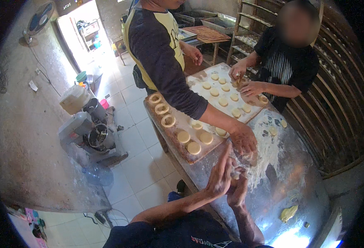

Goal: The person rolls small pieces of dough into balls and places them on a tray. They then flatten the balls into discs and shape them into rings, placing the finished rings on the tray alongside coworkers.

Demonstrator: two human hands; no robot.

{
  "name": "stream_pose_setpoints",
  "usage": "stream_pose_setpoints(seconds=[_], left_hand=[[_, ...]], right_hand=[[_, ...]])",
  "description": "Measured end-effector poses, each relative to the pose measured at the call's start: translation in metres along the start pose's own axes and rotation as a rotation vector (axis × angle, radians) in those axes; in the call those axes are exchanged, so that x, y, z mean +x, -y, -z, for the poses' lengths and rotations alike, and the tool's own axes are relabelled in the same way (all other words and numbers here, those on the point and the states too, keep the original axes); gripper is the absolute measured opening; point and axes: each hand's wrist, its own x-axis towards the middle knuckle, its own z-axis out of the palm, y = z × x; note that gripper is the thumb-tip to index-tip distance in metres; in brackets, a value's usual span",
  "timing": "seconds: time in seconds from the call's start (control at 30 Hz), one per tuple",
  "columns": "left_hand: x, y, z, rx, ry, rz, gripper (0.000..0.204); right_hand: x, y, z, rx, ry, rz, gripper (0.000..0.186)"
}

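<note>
Whatever the hands press between their palms is hidden; the co-worker's head is cut off.

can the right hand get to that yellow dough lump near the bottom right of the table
Probably yes. The right hand is pressed against the left hand, and the floured table between it and the dough lump shows nothing in the way.

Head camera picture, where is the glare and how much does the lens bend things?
Head view: daylight blows out the doorway, and glare whitens the metal table at its near corner; the fisheye bows the rack slats toward the dark rim; the left hand and right hand stay readable.
</note>
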Motion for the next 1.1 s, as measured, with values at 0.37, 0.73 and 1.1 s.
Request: stream_pose_setpoints(seconds=[0.37,0.73,1.1], left_hand=[[0.081,0.065,0.104,0.289,0.001,-0.079,0.052],[0.143,0.124,0.186,-0.796,-0.005,0.798,0.067],[0.229,0.173,0.216,0.995,0.227,0.134,0.049]], right_hand=[[0.103,-0.016,-0.101,-0.264,0.308,0.02,0.031],[0.222,-0.025,-0.169,-0.948,0.245,0.337,0.03],[0.252,-0.005,-0.152,-1.202,-0.134,0.394,0.039]])
